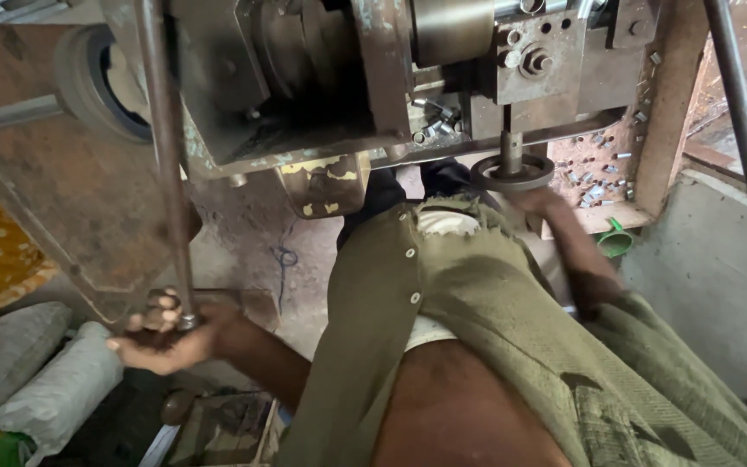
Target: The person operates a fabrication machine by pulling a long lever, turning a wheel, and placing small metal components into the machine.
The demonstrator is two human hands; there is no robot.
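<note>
Left hand [166, 333] clenched round lower end of long rusty vertical metal lever rod [169, 164]. Right hand [539, 201] at dark round metal handwheel [512, 173] under grimy machine head [529, 60]; grip unclear, blurred. Small silver cylindrical pieces [594, 177] scattered on rusty tray [603, 218]: several look already made; how many remain cannot tell.

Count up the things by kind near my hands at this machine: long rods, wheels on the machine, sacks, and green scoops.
Long metal rods: 2, one gripped by the left hand at its lower end, one at the far right
Handwheels: 1, under the right hand
Grey sacks: 2
Green scoops: 1
Total: 6
</note>
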